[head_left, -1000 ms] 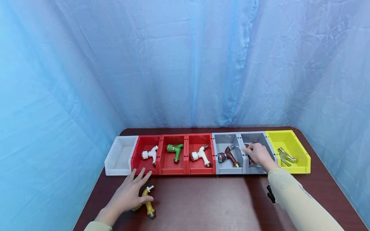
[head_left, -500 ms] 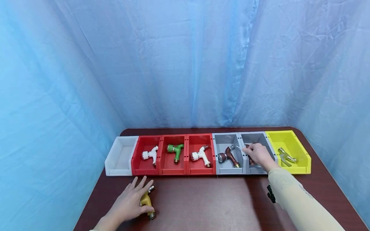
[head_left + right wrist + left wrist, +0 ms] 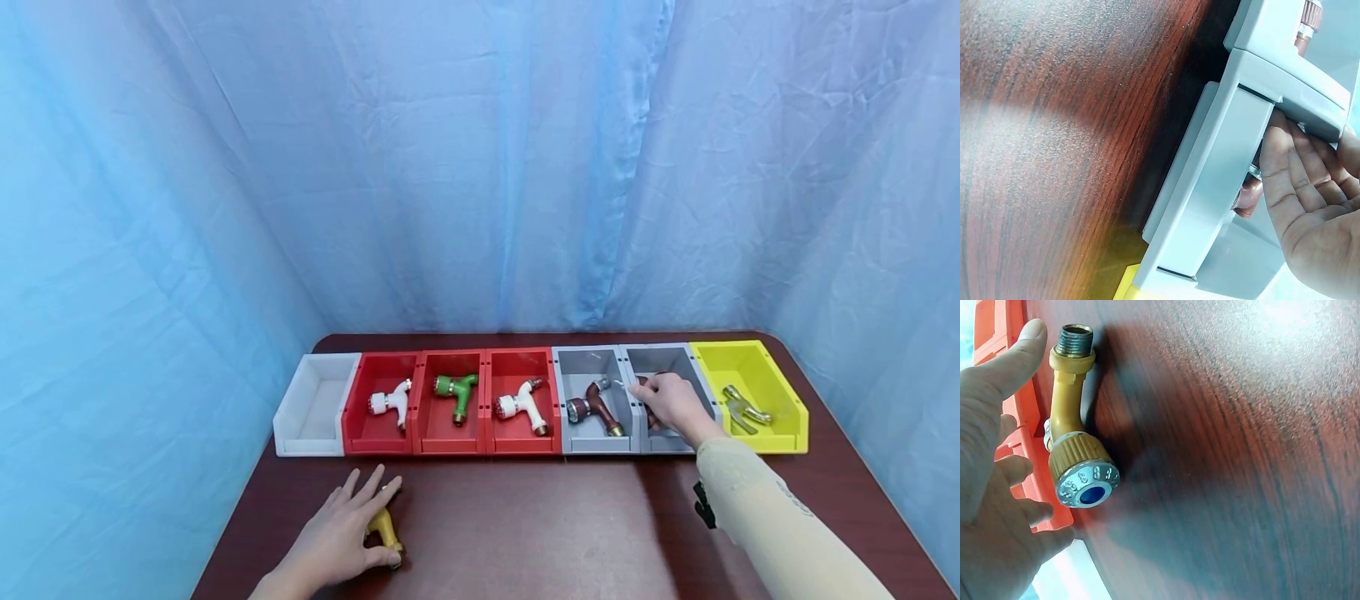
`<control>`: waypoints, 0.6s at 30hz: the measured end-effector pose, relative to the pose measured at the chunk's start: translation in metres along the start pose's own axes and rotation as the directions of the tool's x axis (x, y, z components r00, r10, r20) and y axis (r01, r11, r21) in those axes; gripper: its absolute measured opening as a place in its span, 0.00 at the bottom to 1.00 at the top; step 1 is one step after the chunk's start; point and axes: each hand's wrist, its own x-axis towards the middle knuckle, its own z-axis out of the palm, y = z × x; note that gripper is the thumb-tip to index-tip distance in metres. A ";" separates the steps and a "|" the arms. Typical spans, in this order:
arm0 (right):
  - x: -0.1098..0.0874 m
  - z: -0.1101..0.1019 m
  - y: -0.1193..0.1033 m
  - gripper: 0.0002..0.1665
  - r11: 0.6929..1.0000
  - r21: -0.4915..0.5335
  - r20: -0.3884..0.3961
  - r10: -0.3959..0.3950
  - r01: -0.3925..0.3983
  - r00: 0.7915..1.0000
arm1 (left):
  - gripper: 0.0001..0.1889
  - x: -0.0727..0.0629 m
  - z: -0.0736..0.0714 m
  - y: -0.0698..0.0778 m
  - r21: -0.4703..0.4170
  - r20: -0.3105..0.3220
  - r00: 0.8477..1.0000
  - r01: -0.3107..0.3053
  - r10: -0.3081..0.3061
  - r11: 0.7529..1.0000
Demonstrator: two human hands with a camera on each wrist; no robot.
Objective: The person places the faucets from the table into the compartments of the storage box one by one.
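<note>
A yellow tap (image 3: 384, 527) lies on the table at the front left, with a threaded brass end and a ribbed knob (image 3: 1079, 456) in the left wrist view. My left hand (image 3: 337, 529) is spread over it, fingers extended and thumb beside its threaded end. My right hand (image 3: 675, 404) reaches into the right-hand grey bin (image 3: 667, 444). Its fingers (image 3: 1300, 181) lie against the inside of the side wall, and the thumb is at the rim, pinching the wall. A dark brown tap (image 3: 1249, 197) in that bin is mostly hidden behind the hand.
Bins stand in a row along the back: a white bin (image 3: 318, 408), red bins with a white tap (image 3: 390, 402), a green tap (image 3: 457, 392) and another white tap (image 3: 525, 406), a grey bin with a brown tap (image 3: 596, 408), and a yellow bin (image 3: 750, 362) with a brass tap (image 3: 742, 408).
My left hand has drawn back from the red bin's front toward me, and now covers more of the yellow tap. The right hand stays in place at the grey bin.
</note>
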 end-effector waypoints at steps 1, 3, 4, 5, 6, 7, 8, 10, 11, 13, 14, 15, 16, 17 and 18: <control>0.000 0.000 0.000 0.21 1.000 0.002 -0.001 0.002 -0.002 1.000 | 0.54 0.000 0.001 0.000 -0.001 0.002 1.000 0.001 -0.001 1.000; 0.000 0.000 0.000 0.21 1.000 0.004 -0.002 -0.001 0.001 1.000 | 0.54 -0.001 0.003 0.000 -0.004 0.004 1.000 0.000 0.000 1.000; 0.001 0.000 0.000 0.21 1.000 0.004 -0.003 0.002 -0.002 1.000 | 0.54 -0.001 0.004 0.000 -0.003 0.003 1.000 -0.002 0.002 1.000; 0.001 0.001 0.000 0.21 1.000 0.006 -0.004 0.003 -0.003 1.000 | 0.53 -0.001 0.005 0.000 0.000 0.004 1.000 -0.004 0.004 1.000; 0.001 0.001 0.000 0.21 1.000 0.006 -0.005 0.004 -0.004 1.000 | 0.53 -0.001 0.006 0.000 0.002 0.003 1.000 -0.006 0.006 1.000; 0.001 0.001 0.000 0.21 1.000 0.006 -0.005 0.003 -0.003 1.000 | 0.54 -0.002 0.006 0.000 0.005 0.003 1.000 -0.010 0.010 1.000; 0.001 0.002 0.000 0.21 1.000 0.005 -0.005 0.001 -0.001 1.000 | 0.54 -0.002 0.007 0.000 0.005 0.005 1.000 -0.010 0.010 1.000; 0.001 0.002 0.000 0.21 1.000 0.005 -0.003 0.003 -0.003 1.000 | 0.54 -0.003 0.009 0.000 0.006 0.012 1.000 -0.014 0.014 1.000; 0.001 0.002 0.000 0.21 1.000 0.006 -0.003 0.004 -0.004 1.000 | 0.55 -0.003 0.010 0.001 0.004 0.018 1.000 -0.013 0.013 1.000; 0.001 0.001 0.000 0.20 1.000 0.004 -0.002 0.002 -0.002 1.000 | 0.55 -0.003 0.011 0.001 0.000 0.026 0.999 -0.017 0.017 1.000; 0.001 0.001 0.000 0.20 1.000 0.003 -0.002 0.002 -0.002 1.000 | 0.55 -0.003 0.012 0.001 0.000 0.029 0.999 -0.021 0.021 1.000; 0.001 0.001 0.000 0.20 1.000 0.002 -0.001 0.004 -0.004 1.000 | 0.55 -0.003 0.012 0.001 0.003 0.031 0.999 -0.029 0.028 1.000; 0.000 0.001 0.000 0.20 1.000 0.000 -0.001 0.005 -0.005 1.000 | 0.55 -0.003 0.013 0.001 0.006 0.031 0.999 -0.035 0.035 0.999; 0.000 0.000 0.000 0.20 1.000 -0.002 0.001 0.003 -0.003 1.000 | 0.55 -0.003 0.014 0.001 0.010 0.032 0.999 -0.040 0.040 0.999; 0.000 0.000 0.000 0.20 1.000 -0.004 0.001 0.005 -0.005 1.000 | 0.55 -0.003 0.014 0.001 0.013 0.031 0.999 -0.044 0.044 0.999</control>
